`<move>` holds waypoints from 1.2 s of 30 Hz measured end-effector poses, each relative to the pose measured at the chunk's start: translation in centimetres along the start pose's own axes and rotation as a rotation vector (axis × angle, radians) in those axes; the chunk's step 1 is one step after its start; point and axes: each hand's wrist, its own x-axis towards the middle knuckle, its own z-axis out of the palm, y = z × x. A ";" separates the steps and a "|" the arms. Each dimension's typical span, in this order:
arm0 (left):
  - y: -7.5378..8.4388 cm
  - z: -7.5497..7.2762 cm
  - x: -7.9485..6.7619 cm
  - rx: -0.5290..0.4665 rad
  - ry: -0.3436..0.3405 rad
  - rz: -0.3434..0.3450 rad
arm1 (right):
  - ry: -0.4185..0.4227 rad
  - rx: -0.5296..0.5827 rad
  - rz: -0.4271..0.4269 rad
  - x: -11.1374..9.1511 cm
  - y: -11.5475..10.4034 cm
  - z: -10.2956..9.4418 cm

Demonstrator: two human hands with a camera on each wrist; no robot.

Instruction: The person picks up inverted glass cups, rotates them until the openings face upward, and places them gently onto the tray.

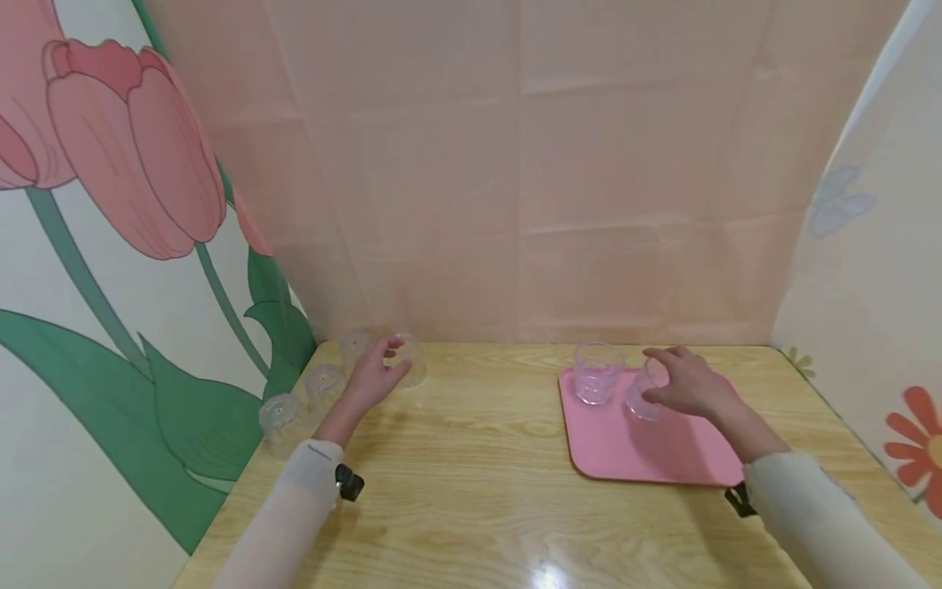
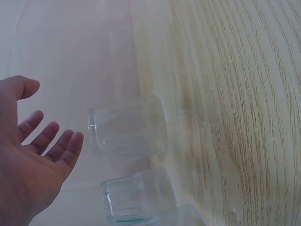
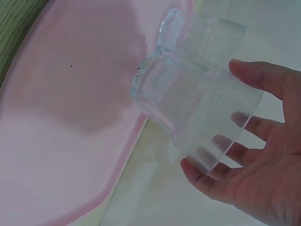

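My right hand (image 1: 688,383) holds a clear glass (image 3: 197,108) near its rim, thumb on one side and fingers round the other. The glass is upright with its thick base toward the pink tray (image 1: 655,458); whether it touches the tray I cannot tell. Another clear glass (image 1: 598,375) stands upright on the tray just left of it. Far to the left, my left hand (image 1: 374,375) hovers with loosely bent fingers, holding nothing. Closest to it is an upside-down clear glass (image 2: 127,126), apart from the fingertips in the left wrist view.
More upside-down glasses stand along the table's left edge, among them a front one (image 1: 281,421) and a middle one (image 1: 324,384). The wooden table (image 1: 471,458) meets a pink backdrop (image 1: 471,204) behind. Painted walls flank both sides.
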 end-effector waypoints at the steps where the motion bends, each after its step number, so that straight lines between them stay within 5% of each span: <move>1: -0.1 0.0 0.0 0.001 0.003 0.005 | -0.002 -0.001 0.001 0.1 0.0 0.0; 36: -1.3 0.4 0.9 0.081 -0.026 0.005 | 0.043 -0.033 -0.059 2.9 1.3 1.3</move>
